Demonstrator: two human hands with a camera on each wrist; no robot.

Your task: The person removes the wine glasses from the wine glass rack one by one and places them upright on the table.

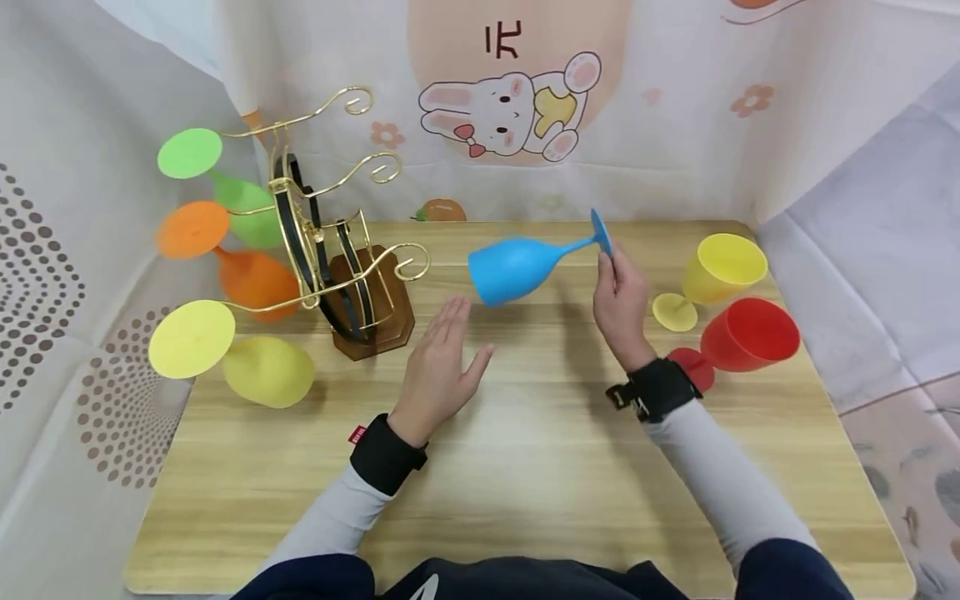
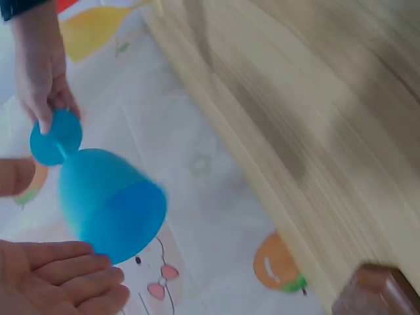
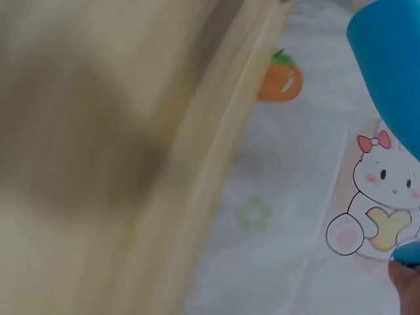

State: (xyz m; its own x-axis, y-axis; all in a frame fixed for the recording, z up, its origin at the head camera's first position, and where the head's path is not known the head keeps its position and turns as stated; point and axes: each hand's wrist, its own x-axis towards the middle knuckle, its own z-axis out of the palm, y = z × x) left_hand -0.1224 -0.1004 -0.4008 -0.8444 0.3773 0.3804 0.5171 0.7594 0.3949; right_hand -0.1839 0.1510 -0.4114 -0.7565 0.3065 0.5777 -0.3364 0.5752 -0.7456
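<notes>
My right hand (image 1: 621, 304) pinches the round foot of a blue plastic goblet (image 1: 517, 268) between thumb and fingers. The goblet lies sideways in the air over the table, its mouth toward the left. My left hand (image 1: 438, 367) is close below the rim, fingers straight and thumb spread; in the left wrist view its fingertips (image 2: 98, 262) overlap the goblet's rim. Left of it stands a gold wire rack (image 1: 300, 225) on a wooden base (image 1: 378, 304). Green (image 1: 251, 208), orange (image 1: 258, 283) and yellow (image 1: 270, 371) goblets hang from its left arms, bowls down.
On the right of the wooden table (image 1: 525, 467) stand a yellow goblet (image 1: 723, 268) and a red goblet (image 1: 750, 335), both with open tops. Curled gold arms (image 1: 375, 171) of the rack reach out toward the middle. A printed white curtain (image 1: 660, 125) hangs behind the table.
</notes>
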